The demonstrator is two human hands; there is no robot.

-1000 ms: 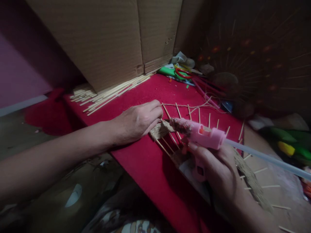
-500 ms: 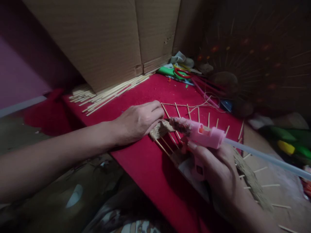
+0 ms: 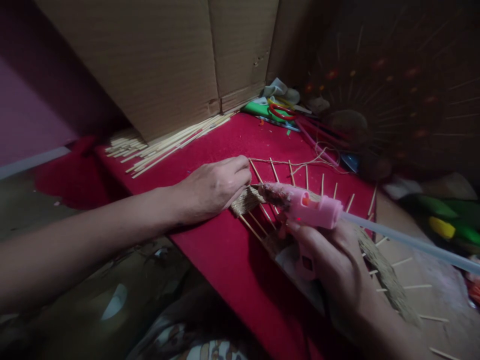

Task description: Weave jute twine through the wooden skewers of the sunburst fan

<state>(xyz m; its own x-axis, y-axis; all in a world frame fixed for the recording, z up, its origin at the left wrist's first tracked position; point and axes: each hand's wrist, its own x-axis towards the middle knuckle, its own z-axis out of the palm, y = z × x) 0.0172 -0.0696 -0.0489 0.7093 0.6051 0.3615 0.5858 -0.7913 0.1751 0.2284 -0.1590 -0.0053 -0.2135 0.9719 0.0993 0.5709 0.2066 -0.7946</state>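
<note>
My right hand [image 3: 330, 255] is wrapped round a pink glue gun [image 3: 318, 210], which has a long translucent glue stick in its back. The gun's dirty nozzle points left, close to the woven twine band [image 3: 245, 201] beside my left hand. Closed fingers of my left hand [image 3: 221, 182] pinch at the band's upper end, where thin twine [image 3: 296, 164] runs off to the right. Light wooden sticks [image 3: 275, 171] fan out from the woven piece, whose right part [image 3: 388, 275] curves behind my right hand.
Loose sticks [image 3: 180, 145] lie on the red surface [image 3: 221, 260] beside a large cardboard panel [image 3: 150, 60]. Red-handled scissors [image 3: 282, 113] and a green item [image 3: 258, 108] rest at the back. A yellow object [image 3: 441, 227] is at the right.
The glue gun and my right hand have shifted slightly left, bringing the nozzle nearer my left fingers. My left hand has barely moved.
</note>
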